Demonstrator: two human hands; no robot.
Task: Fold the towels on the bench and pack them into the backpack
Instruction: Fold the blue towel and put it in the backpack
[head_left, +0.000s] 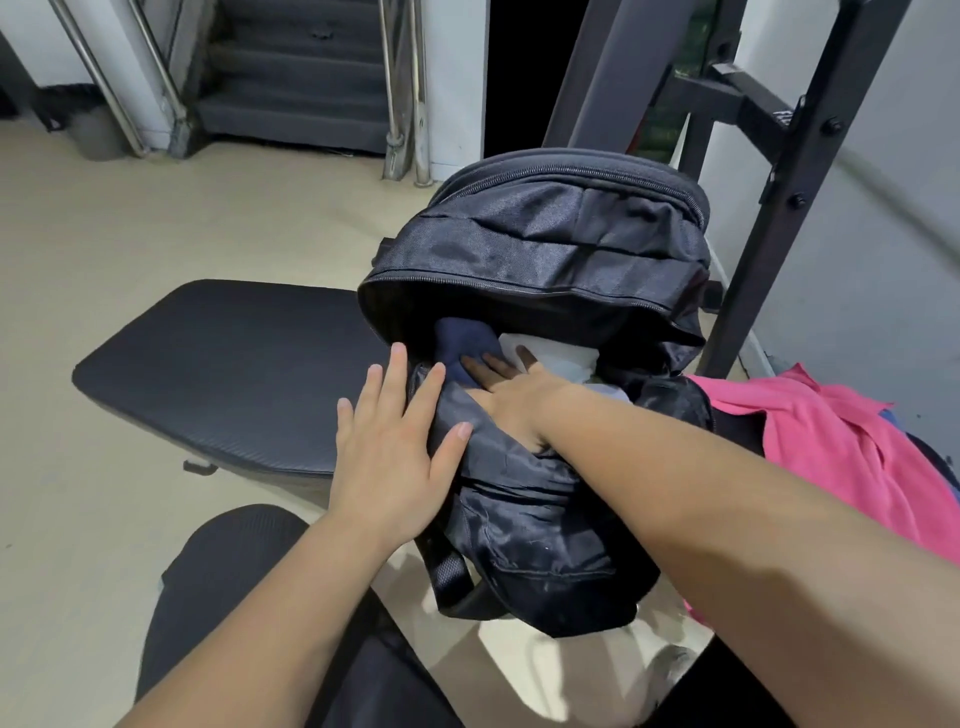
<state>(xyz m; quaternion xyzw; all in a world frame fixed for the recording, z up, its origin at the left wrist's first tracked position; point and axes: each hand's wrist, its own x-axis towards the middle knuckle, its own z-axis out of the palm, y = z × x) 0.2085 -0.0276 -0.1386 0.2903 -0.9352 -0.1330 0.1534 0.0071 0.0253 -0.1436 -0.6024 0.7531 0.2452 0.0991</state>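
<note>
A black backpack (545, 249) lies on the black padded bench (223, 374) with its main compartment gaping toward me. Inside I see a dark blue towel (462, 345) and a white towel (550, 353). My right hand (511, 397) reaches into the opening, its straight fingers pressing flat on both towels. My left hand (395, 441) lies open with spread fingers against the near flap of the backpack, at its left side. A pink towel (831, 447) lies unfolded and crumpled at the right, beside the backpack.
A black metal rack frame (779, 171) stands behind and right of the bench. Stairs with steel railings (291, 67) are at the back. The beige floor (130, 234) spreads to the left. My dark-clothed knee (234, 561) is below the bench.
</note>
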